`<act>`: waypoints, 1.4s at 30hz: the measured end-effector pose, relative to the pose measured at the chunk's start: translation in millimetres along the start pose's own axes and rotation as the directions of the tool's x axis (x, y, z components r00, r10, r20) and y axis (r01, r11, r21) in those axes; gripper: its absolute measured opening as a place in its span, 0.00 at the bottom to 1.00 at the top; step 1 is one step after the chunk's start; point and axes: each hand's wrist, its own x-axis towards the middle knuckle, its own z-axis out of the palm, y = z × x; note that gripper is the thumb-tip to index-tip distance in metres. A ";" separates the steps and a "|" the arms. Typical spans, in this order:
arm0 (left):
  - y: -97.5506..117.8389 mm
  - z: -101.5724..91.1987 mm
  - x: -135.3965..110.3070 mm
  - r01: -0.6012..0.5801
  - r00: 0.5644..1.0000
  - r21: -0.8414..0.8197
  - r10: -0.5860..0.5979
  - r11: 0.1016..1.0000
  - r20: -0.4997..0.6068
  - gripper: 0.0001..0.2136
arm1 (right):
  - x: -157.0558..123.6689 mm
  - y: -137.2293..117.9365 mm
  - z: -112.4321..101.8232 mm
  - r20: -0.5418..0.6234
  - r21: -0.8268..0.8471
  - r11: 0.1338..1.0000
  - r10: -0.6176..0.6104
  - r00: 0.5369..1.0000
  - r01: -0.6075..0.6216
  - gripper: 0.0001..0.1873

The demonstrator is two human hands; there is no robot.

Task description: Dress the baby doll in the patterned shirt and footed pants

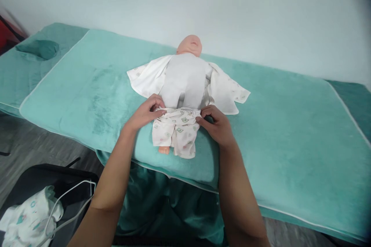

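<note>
A baby doll (pixel 185 81) lies on its back on a teal towel (pixel 87 92), head toward the wall. An open white printed shirt (pixel 223 88) is spread under its grey torso. Printed baby trousers (pixel 176 131) cover its legs, with one foot (pixel 164 149) showing at the bottom. My left hand (pixel 145 114) pinches the left side of the trousers' waistband. Closed on the waistband's right side is my right hand (pixel 217 123).
The towel covers a padded table (pixel 290 131) against a white wall. A small teal pillow (pixel 37 49) lies at the far left. Below left, a black chair (pixel 34 179) holds printed baby clothes (pixel 26 220) and a white hanger (pixel 69 200).
</note>
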 end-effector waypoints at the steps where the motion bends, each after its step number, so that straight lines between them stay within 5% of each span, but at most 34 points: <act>1: -0.4 0.1 0.0 -0.004 1.000 -0.001 0.004 1.000 -0.005 0.10 | 0.0 0.0 0.0 -0.003 -0.001 1.000 -0.006 1.000 0.006 0.12; 13: -8.7 1.8 -2.6 -0.075 0.992 0.078 0.082 0.994 -0.092 0.10 | -3.6 4.3 5.2 -0.138 0.001 0.995 0.096 0.986 -0.097 0.12; 23: -8.1 9.7 -1.5 -0.034 0.989 -0.052 0.027 0.998 -0.143 0.11 | -2.0 8.0 12.8 -0.257 -0.099 0.992 0.055 0.965 -0.083 0.14; 28: -9.8 14.6 25.4 -0.037 0.953 -0.045 0.021 0.998 -0.301 0.07 | 19.0 5.0 20.0 -0.388 -0.091 0.993 0.036 0.921 -0.077 0.15; 33: -13.5 7.4 74.4 0.004 0.896 0.098 0.040 0.995 -0.442 0.06 | 65.6 10.4 17.8 -0.364 -0.093 0.990 0.061 0.930 -0.102 0.15; 38: -28.2 10.4 96.3 0.019 0.904 -0.052 -0.039 0.998 -0.427 0.06 | 88.7 35.7 16.8 -0.443 -0.048 0.987 0.115 0.889 -0.152 0.19; 42: -32.0 7.9 88.4 0.057 0.928 -0.094 -0.088 0.994 -0.362 0.07 | 81.1 49.1 15.3 -0.370 0.098 0.969 0.248 0.895 -0.228 0.20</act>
